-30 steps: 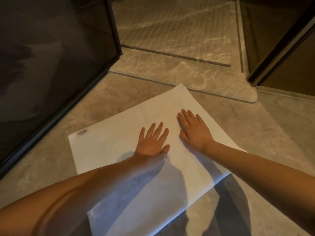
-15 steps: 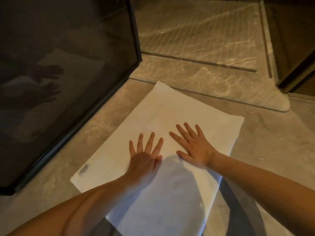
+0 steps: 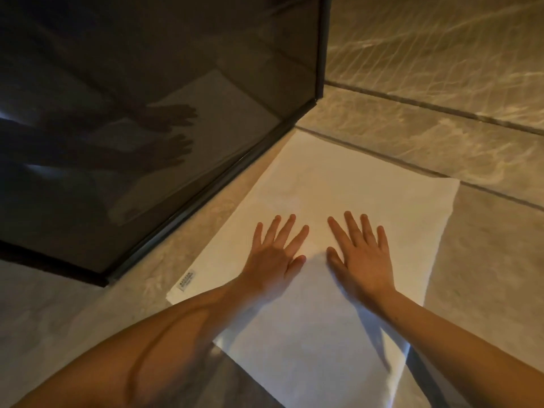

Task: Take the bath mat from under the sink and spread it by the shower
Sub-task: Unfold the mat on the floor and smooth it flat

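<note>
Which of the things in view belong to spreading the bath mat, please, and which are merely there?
Job: white bath mat, left hand, right hand, shower threshold.
Merely there: dark glass panel, mat's label, floor tile.

Dark tinted glass panel (image 3: 153, 83) in black metal frame (image 3: 203, 198). Right of panel: grey marbled stone floor tiles (image 3: 485, 275), dark grout line (image 3: 441, 113) running across, beyond the frame's corner.
</note>
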`<action>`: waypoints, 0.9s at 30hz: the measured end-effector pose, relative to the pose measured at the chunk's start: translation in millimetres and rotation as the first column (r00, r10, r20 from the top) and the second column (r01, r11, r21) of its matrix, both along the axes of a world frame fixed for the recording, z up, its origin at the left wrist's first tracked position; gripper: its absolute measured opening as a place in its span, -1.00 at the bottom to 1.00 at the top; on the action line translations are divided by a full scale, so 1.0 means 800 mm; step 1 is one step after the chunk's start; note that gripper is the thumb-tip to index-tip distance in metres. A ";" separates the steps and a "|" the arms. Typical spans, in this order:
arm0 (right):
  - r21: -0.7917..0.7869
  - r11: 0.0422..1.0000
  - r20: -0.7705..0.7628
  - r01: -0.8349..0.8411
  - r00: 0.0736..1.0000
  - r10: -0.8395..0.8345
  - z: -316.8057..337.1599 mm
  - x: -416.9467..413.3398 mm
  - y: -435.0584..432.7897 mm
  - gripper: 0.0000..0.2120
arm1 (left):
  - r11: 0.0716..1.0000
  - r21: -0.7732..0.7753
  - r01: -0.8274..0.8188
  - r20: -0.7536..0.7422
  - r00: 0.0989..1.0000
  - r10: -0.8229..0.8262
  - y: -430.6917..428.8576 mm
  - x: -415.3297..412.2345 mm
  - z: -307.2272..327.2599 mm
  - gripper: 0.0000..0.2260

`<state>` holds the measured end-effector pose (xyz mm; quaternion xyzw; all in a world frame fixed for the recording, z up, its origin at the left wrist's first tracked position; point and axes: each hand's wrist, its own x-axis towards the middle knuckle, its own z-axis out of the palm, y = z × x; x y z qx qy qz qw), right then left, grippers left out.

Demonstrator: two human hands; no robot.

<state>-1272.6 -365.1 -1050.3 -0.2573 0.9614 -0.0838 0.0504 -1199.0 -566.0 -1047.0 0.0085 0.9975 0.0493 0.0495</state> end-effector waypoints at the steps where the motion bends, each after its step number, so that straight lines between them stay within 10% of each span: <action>1: 0.004 1.000 0.001 0.000 1.000 0.000 -0.001 0.001 0.000 -0.42 | 0.999 0.034 0.014 -0.015 1.000 -0.014 -0.015 0.004 0.001 -0.47; 8: -0.012 1.000 -0.004 -0.005 1.000 0.005 0.001 0.001 0.002 -0.41 | 0.963 -0.024 -0.267 0.083 0.960 0.268 -0.088 0.002 0.020 -0.47; 27: 0.012 1.000 0.029 -0.015 0.999 0.015 0.008 0.004 0.001 -0.38 | 0.649 0.585 -0.486 0.237 0.868 0.436 -0.131 -0.019 0.067 -0.61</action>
